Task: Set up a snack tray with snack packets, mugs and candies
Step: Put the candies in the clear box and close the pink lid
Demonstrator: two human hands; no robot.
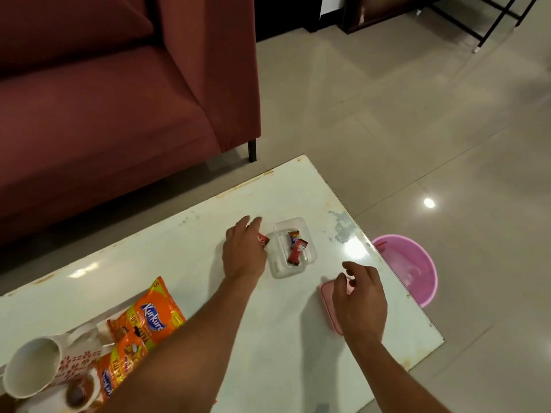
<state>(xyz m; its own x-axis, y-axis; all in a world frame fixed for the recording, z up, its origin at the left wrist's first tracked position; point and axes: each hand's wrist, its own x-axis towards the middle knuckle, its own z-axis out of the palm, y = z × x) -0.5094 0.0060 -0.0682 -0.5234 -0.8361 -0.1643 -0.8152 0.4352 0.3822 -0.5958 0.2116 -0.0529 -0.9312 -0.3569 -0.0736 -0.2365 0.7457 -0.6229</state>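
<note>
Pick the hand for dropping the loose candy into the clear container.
Left. The left hand already rests on the red candy, right beside the clear container. The right hand sits over the pink lid, farther from the candy.

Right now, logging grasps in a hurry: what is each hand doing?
Left hand: closed on a wrapped candy beside the clear container.
Right hand: open, fingers curled over the pink lid, holding nothing.

glossy white table (185, 254), clear plastic container (280, 268), cloth sofa (104, 93).
</note>
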